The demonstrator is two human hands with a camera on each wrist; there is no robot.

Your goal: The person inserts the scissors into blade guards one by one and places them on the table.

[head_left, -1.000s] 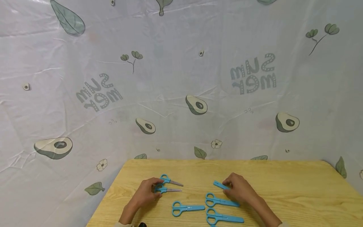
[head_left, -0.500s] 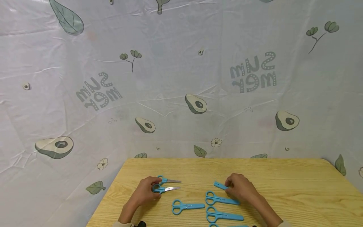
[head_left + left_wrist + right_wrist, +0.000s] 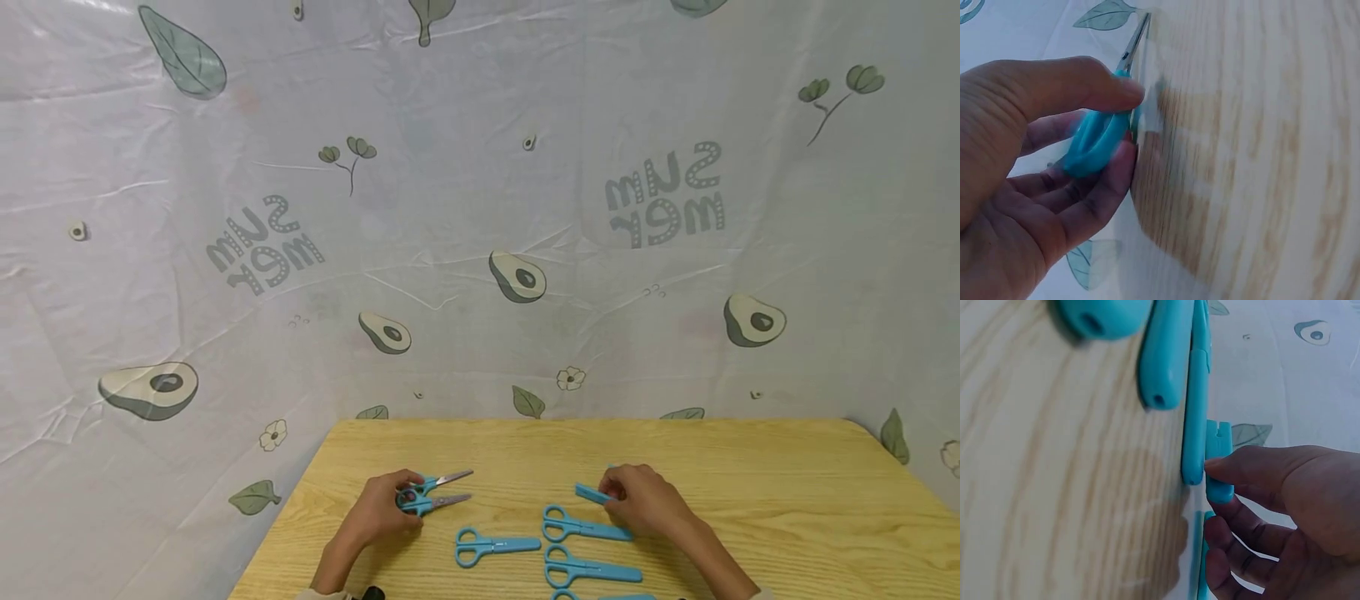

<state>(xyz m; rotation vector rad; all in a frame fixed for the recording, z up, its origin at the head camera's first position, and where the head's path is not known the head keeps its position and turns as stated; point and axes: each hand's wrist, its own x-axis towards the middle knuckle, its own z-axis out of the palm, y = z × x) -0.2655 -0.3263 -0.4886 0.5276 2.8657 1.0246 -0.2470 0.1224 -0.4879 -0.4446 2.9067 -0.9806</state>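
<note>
My left hand (image 3: 386, 507) grips a pair of blue-handled scissors (image 3: 424, 503) by the finger loops, bare blades pointing right. Just behind them a second bare pair (image 3: 430, 484) lies beside the same fingers; whether the hand also holds it, I cannot tell. The left wrist view shows thumb and curled fingers around the blue handle (image 3: 1100, 134). Between thumb and fingers, my right hand (image 3: 647, 502) pinches a blue blade cover (image 3: 1219, 440), its slotted end showing. Another blue piece (image 3: 1202, 569) lies behind those fingers, mostly hidden.
Several scissors with covered blades lie on the wooden table (image 3: 787, 492): one in the middle (image 3: 510, 545), one by the right hand (image 3: 596, 529), one nearer (image 3: 600, 572), and one cut off at the bottom edge. A printed sheet (image 3: 450, 208) hangs behind the table.
The left hand has drawn the scissors slightly left, and the far pair's blades now angle up to the right. The right hand has shifted a little right with the blade cover.
</note>
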